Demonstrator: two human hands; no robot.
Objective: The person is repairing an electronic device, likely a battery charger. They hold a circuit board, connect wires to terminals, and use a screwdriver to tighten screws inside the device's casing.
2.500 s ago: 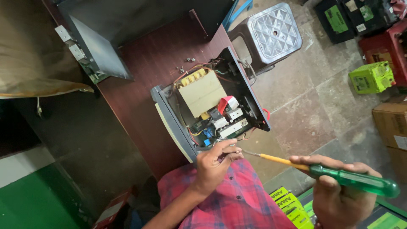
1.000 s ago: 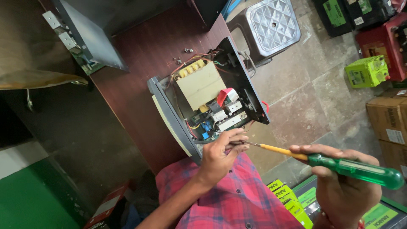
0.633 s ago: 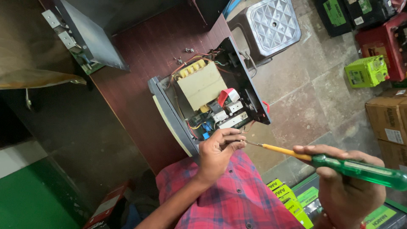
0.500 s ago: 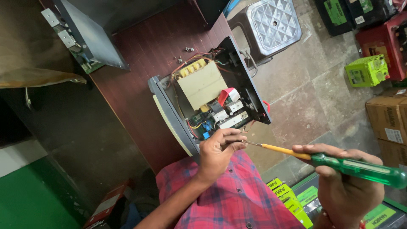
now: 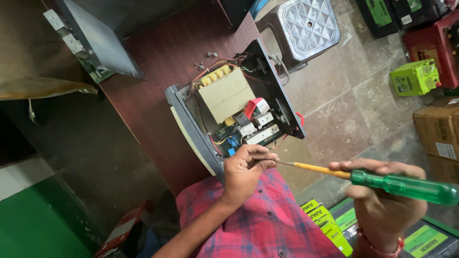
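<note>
gripping a long screwdriver [image 5: 368, 178] by its green handle, the right hand [image 5: 382, 200] is seen nearest the camera, fist closed; the slim shaft is pinched at its tip by the left hand [image 5: 246, 169]. beyond, the opened power unit [image 5: 234, 110] rests at the wooden table [image 5: 158, 95] edge, judged heavy, stiff-cased, its wiring fragile; best held by the casing.
</note>
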